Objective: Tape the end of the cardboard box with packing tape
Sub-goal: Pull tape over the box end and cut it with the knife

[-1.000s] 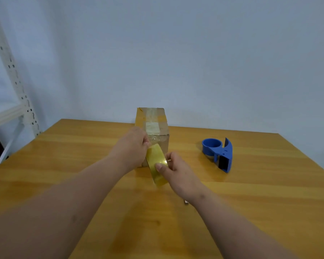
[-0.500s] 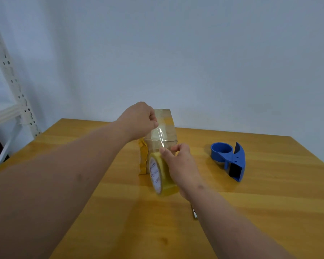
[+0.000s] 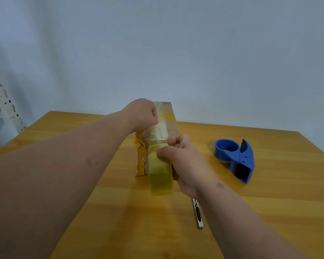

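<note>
A brown cardboard box [image 3: 171, 116] stands on the wooden table [image 3: 269, 193], its near end facing me, with old wrinkled tape on its left side. My left hand [image 3: 141, 114] pinches the free end of a clear strip of packing tape [image 3: 159, 130] over the box's top edge. My right hand [image 3: 183, 161] grips the yellowish tape roll [image 3: 160, 174] low in front of the box's near end. The strip runs taut from my left fingers down to the roll.
A blue tape dispenser [image 3: 236, 157] with no roll in it lies to the right of the box. A slim utility knife [image 3: 198, 214] lies on the table under my right forearm. A white perforated shelf post [image 3: 2, 105] stands at the far left.
My left hand has pulled the tape end up from the roll to the box's top edge. My right hand has turned the roll edge-on and lowered it.
</note>
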Motion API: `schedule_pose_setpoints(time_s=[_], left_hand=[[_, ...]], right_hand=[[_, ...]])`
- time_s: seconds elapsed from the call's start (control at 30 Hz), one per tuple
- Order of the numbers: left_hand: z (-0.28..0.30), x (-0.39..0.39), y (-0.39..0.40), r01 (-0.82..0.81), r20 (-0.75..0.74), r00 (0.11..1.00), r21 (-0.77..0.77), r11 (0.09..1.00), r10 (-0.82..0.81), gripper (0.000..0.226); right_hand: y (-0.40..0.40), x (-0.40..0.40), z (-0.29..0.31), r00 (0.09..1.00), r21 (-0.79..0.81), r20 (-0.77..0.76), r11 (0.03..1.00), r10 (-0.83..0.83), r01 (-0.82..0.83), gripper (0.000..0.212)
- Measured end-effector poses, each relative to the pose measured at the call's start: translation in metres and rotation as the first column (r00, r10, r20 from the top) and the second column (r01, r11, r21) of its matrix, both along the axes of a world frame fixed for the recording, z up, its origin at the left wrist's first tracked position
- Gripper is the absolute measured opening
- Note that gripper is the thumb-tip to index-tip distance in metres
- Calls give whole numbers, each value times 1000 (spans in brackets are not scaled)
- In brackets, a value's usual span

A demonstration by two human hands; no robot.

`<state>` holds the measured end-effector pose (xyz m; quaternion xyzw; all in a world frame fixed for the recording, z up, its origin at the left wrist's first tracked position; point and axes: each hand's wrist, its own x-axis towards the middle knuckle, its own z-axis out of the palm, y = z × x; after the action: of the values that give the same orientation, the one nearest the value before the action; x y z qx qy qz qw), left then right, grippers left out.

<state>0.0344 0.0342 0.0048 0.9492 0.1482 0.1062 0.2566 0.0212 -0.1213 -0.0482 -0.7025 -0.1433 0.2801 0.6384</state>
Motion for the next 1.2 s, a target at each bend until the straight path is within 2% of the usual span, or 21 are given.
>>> schedule_pose_setpoints(time_s=[0.2, 0.37, 0.47, 0.57, 0.67, 0.8, 0.9, 1.0, 1.07, 1.2], left_hand=[[-10, 0, 4, -20, -42, 999, 15, 1000, 20, 19], [-19, 4, 6, -50, -24, 998, 28, 998, 51, 20], [-24, 5, 7, -72, -3, 997, 33, 997, 72, 6], [-31, 4, 10, -90, 54, 995, 23, 996, 89, 22], [-35, 2, 10, -86, 119, 990, 95, 992, 74, 24], [-35, -5, 5, 53, 130, 986, 336, 940, -102, 22], [-34, -19, 4, 196, 70, 971, 314, 929, -229, 31], [-38, -32, 6, 252, 11, 965, 226, 941, -261, 37], [-42, -36, 8, 263, -21, 964, 201, 944, -264, 40], [-47, -37, 9, 260, -106, 965, 242, 935, -241, 44]], right_hand=[[1, 3, -6, 998, 48, -47, 998, 37, -34, 27], [1, 3, -9, 998, 60, -46, 998, 31, -28, 26], [1, 4, -9, 999, 63, -41, 998, 29, -26, 29], [1, 3, -11, 999, 69, -44, 997, 22, -19, 27], [1, 2, -12, 998, 65, -54, 998, 12, -9, 26], [1, 1, -13, 998, 52, -56, 999, 4, -1, 26], [-1, -1, -12, 999, 54, -51, 999, -6, 9, 25], [0, -3, -13, 999, 38, -25, 999, -24, 25, 22], [1, -6, -14, 1000, 14, 8, 1000, -17, 16, 28], [-2, -19, -17, 995, -89, 90, 996, 32, -24, 60]])
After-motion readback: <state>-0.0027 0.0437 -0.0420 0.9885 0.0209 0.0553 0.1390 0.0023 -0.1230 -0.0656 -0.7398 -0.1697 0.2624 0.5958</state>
